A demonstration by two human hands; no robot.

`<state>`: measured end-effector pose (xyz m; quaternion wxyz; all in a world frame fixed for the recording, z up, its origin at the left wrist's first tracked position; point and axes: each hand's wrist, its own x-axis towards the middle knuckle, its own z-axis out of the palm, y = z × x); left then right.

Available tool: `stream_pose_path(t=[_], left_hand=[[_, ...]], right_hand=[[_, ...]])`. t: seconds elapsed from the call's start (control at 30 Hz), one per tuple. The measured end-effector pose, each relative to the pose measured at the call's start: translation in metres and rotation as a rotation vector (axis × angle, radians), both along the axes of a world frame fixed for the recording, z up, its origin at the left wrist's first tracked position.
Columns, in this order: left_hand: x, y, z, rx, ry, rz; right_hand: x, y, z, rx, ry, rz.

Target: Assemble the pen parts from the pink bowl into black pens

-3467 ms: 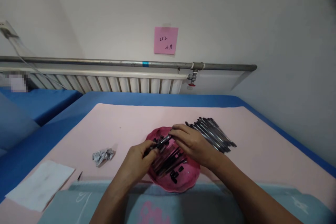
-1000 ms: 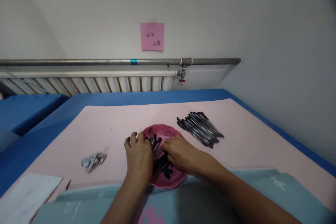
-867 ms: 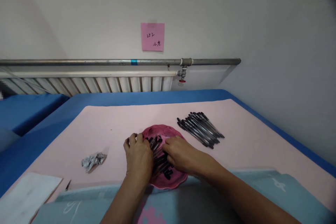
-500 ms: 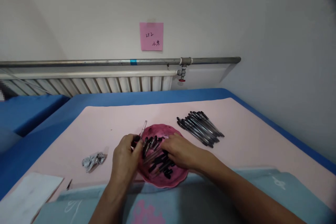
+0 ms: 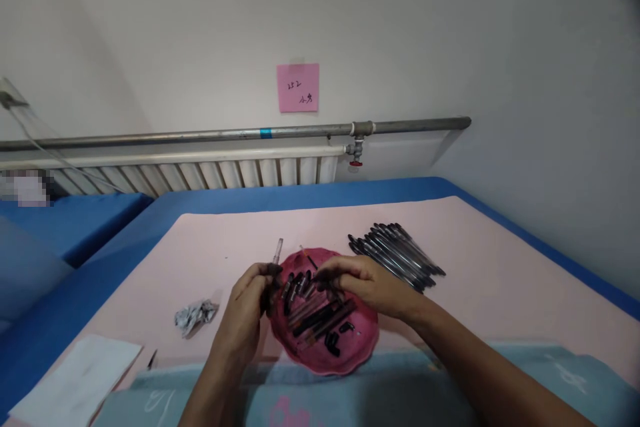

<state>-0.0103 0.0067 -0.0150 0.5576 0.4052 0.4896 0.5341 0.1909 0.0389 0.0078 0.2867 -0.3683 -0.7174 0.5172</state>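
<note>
My left hand [image 5: 245,310] is closed on a clear pen barrel [image 5: 278,251], which sticks up above the fingers at the left rim of a pink scalloped plate [image 5: 350,360]. Over the plate's far right side, my right hand [image 5: 353,280] pinches a thin pen refill [image 5: 309,257] pointing up and to the left. Dark stains mark the fingertips of both hands. Between and below the hands, the plate holds black pen caps [image 5: 299,285], clear and dark tubes [image 5: 320,317], and small black parts [image 5: 332,343].
A row of assembled black pens [image 5: 395,255] lies right of the plate on the pink tabletop. To the left are crumpled paper [image 5: 195,317], a white sheet [image 5: 75,380] and a small dark pointed piece [image 5: 152,359]. A blue-green cloth [image 5: 530,373] covers the near edge.
My right hand has risen from among the plate's parts and now has a refill in its fingers. My left hand keeps the clear barrel. The view has shifted slightly.
</note>
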Motion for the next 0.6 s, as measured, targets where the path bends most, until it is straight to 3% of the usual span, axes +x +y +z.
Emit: stream_pose_path(t=[0.07,0.3,0.43,0.6], left_hand=[[0.002,-0.001,0.001,-0.013,-0.031,-0.026],[0.009,-0.006,0.011,-0.072,-0.027,-0.089],[0.010,-0.008,0.009,-0.048,0.006,-0.137],[0.010,-0.009,0.005,-0.056,-0.024,-0.173]], right_hand=[[-0.002,-0.001,0.000,-0.011,0.102,-0.075],[-0.003,-0.005,0.016,0.178,0.289,-0.444],[-0.004,-0.009,0.022,0.074,0.603,-0.465],[-0.009,-0.012,0.025,-0.009,0.666,-0.457]])
